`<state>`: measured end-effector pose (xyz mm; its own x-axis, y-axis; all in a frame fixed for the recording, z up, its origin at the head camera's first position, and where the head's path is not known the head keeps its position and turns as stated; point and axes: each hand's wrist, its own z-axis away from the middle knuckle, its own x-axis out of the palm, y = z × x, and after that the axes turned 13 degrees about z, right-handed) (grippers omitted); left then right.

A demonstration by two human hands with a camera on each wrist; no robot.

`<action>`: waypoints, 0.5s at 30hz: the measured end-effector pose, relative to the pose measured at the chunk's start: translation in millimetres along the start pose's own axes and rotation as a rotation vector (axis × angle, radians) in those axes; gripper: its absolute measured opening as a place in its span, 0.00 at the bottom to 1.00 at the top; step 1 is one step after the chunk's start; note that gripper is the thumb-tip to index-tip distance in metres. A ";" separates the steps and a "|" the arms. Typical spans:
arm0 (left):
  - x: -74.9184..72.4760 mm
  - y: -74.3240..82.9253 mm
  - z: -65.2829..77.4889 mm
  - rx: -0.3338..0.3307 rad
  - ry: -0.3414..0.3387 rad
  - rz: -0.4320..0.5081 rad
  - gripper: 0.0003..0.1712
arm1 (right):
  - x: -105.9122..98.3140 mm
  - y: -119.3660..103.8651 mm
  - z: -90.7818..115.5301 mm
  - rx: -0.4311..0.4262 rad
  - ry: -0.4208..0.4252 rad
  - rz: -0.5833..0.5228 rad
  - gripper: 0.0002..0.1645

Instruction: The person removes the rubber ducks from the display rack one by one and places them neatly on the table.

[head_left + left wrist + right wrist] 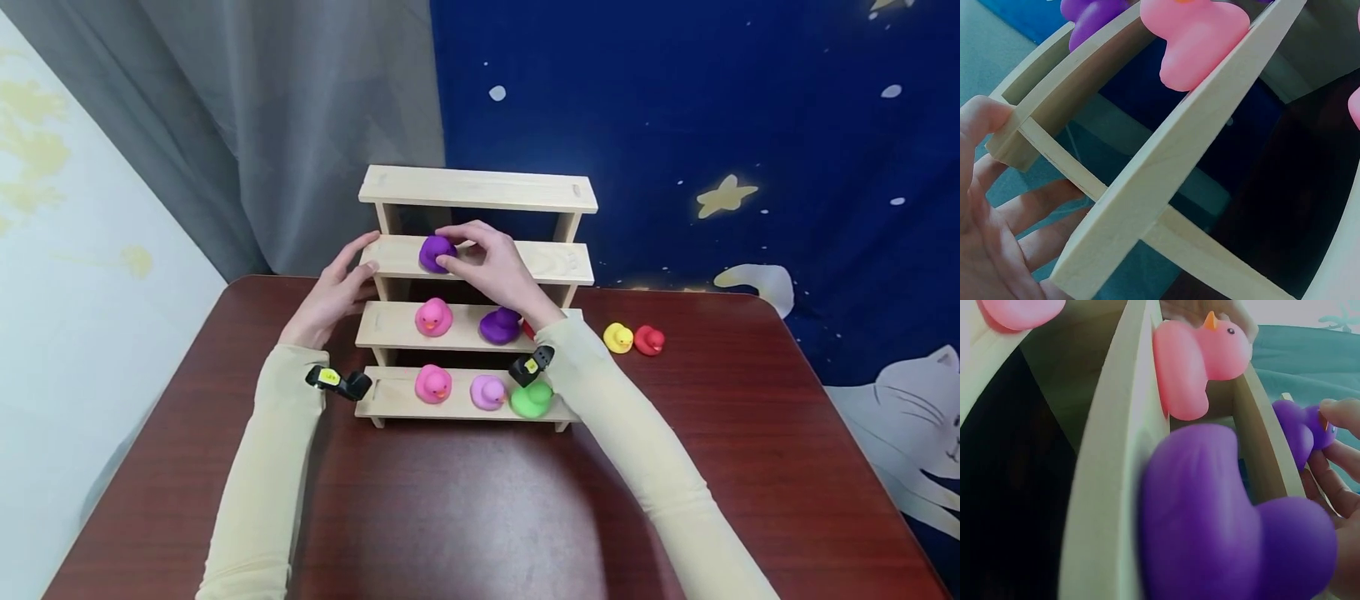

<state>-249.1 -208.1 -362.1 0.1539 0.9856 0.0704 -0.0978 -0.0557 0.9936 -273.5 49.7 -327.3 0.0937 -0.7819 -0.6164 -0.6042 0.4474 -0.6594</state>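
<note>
Rack (566,225) 1; shelves (480,187) 4; pink ducks (433,317) 2; purple ducks (498,327) 2; lilac duck (488,392) 1; green duck (531,401) 1; part-hidden red item (528,331) 1; yellow duck (618,338) 1, red duck (648,341) 1, toward surface's (450,508) back edge.

Red item (528,330), head view: mostly hidden behind sleeve (615,417); kind cannot be told.
Held duck (432,254): head partly hidden by right hand (1344,462), right wrist view.
Pink duck (1200,47): head cropped, left wrist view.
Near purple duck (1197,512): blurred, lower end cropped.
Left hand (991,234), right hand: each cropped, own wrist view.
</note>
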 end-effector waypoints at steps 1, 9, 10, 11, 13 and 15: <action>0.0 -0.2 0.0 0.000 0.000 0.001 0.30 | -0.5 -0.6 1.8 -0.001 0.007 0.001 0.21; 0.3 -0.7 -1.5 0.006 -0.011 0.006 0.30 | -6.1 -7.4 16.3 -0.065 0.085 -0.016 0.19; 0.1 -0.9 -1.6 0.005 -0.007 0.003 0.30 | -6.8 -7.8 17.9 -0.078 0.091 -0.014 0.19; -0.1 -1.0 -1.5 0.004 -0.005 0.002 0.30 | -7.6 -8.3 19.5 -0.094 0.096 -0.007 0.19; -0.5 -1.2 -1.2 0.003 -0.002 -0.002 0.30 | -10.1 -8.7 23.0 -0.117 0.109 0.006 0.20; -0.9 -1.2 -0.8 0.002 -0.004 -0.007 0.30 | -13.5 -8.3 26.9 -0.131 0.120 0.022 0.20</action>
<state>-249.9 -208.8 -363.4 0.1585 0.9853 0.0638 -0.0947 -0.0492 0.9943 -248.4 68.3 -325.0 -0.0109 -0.8223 -0.5689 -0.7035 0.4106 -0.5801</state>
